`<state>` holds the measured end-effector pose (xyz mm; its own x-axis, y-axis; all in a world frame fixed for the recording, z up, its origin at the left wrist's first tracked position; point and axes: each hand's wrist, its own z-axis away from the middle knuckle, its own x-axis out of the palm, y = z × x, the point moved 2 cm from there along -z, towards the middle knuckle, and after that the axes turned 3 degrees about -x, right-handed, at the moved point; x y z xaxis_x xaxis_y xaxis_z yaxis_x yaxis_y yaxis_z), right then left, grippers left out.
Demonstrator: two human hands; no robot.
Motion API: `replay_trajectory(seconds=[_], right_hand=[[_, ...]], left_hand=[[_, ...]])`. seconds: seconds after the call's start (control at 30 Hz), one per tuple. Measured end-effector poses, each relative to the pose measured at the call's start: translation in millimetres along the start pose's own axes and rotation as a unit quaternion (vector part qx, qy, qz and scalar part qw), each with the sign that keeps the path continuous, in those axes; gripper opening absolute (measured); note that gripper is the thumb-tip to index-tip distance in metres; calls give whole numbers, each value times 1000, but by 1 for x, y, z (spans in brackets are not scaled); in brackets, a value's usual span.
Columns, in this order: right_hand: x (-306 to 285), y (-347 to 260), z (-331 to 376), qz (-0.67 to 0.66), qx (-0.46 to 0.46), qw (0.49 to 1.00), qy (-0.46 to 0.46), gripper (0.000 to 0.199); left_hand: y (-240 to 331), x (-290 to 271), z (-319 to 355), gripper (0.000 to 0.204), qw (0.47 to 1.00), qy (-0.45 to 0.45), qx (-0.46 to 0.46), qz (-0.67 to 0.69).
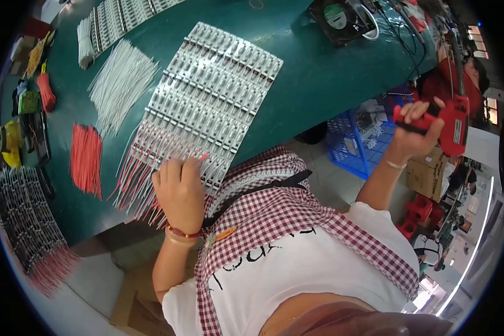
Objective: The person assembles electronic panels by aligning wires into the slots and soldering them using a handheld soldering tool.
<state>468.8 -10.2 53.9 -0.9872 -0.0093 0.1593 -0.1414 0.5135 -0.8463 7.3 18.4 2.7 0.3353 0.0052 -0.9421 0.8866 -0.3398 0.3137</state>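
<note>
A large panel of small white circuit modules (213, 84) in several rows lies slanted on the green table. Red and white wires (137, 190) hang off its near left part. Over the near rows, my left hand (179, 185) is closed, fingers curled down, with a short red wire end (203, 157) showing at the fingertips. Raised well off to the right, away from the panel, my right hand (417, 131) grips a red pistol-shaped tool (456, 126) with a black handle. The tool's tip cannot be made out.
Left of the panel lie a pile of loose white wires (123, 81) and a bundle of red wires (86, 159). More modules stand at the far left (25, 218). A black device (341, 21) sits at the back right. A blue crate (350, 145) is below the table edge. Another person (459, 78) is at right.
</note>
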Motion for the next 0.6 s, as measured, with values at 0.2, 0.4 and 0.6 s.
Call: replay_trajectory(seconds=[0.2,0.4,0.6], right_hand=[[-48,62,-42,254,123,876,392,21],[31,42,-18,155,15,946,286,38],[128,58,39,42,183,981,52,55]], left_hand=[[-4,-27,26,7,997,19,-78,6],[-29,-54,16,17,989,114,-85,42],[-16,0,-7,16,990,73,-41,111]])
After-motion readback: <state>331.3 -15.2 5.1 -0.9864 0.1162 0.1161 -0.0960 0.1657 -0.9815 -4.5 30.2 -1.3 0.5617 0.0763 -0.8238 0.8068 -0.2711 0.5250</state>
